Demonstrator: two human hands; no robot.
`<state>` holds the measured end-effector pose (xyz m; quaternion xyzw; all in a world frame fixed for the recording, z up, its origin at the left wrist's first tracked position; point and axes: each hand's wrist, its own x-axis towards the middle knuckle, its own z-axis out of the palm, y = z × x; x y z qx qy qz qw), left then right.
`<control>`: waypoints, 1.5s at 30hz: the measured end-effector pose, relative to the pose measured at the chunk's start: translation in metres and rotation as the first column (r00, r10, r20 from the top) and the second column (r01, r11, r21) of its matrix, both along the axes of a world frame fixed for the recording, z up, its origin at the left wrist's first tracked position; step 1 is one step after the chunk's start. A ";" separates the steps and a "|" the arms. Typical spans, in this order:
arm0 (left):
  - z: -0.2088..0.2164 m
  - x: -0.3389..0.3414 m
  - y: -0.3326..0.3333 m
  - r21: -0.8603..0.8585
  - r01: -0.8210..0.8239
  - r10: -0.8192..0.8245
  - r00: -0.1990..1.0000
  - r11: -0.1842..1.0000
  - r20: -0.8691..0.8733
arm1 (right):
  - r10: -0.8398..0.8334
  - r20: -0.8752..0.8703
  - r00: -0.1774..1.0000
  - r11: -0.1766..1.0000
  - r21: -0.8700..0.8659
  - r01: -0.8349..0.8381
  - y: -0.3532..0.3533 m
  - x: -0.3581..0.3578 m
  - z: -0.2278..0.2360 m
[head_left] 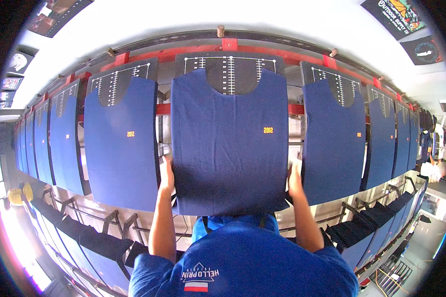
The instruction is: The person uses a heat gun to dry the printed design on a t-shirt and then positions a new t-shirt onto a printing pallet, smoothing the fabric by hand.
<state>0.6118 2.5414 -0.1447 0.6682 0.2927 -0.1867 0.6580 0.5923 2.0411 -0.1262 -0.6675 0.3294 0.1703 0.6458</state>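
A navy T-shirt (228, 163) lies spread over the black board (277, 67) in front of me. Its neckline sits below white ruler markings, and a small orange print (268, 130) is on the chest at the right. Faint wrinkles run across its middle. My left hand (167, 175) is at the shirt's left edge, fingers stretched away from me along the board's side. Mirroring it at the right edge is my right hand (295, 178), slightly blurred, also with its fingers extended. Parts of the fingers are hidden beside the board.
More boards with navy shirts curve away on both sides, such as one shirt (121, 153) at left and another (334, 143) at right. Behind them runs a red and dark metal frame (297, 55). Lower racks (104, 250) holding draped shirts stand nearer me.
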 end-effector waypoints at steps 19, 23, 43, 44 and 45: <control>0.001 -0.106 -0.021 -0.173 -0.220 0.184 0.962 0.960 -0.200 | -0.152 -0.077 0.985 0.987 -0.072 0.147 -0.026 -0.130 -0.041; -0.011 -0.110 -0.014 -0.147 -0.165 0.144 0.979 0.975 -0.147 | 0.515 0.210 0.831 0.493 -0.865 -0.087 0.066 -0.047 0.059; 0.114 -0.038 0.006 0.496 -0.399 0.227 0.900 0.771 0.372 | 0.779 0.148 -0.610 -0.183 -0.876 -0.447 0.250 0.092 0.076; 0.122 -0.057 0.000 0.537 -0.408 0.239 0.902 0.738 0.359 | 0.869 0.125 -0.479 -0.036 -0.949 -0.313 0.257 0.149 0.073; 0.110 -0.088 0.002 0.573 -0.406 0.247 0.909 0.712 0.336 | 0.920 -0.002 -0.391 -0.053 -0.991 -0.119 0.267 0.210 0.081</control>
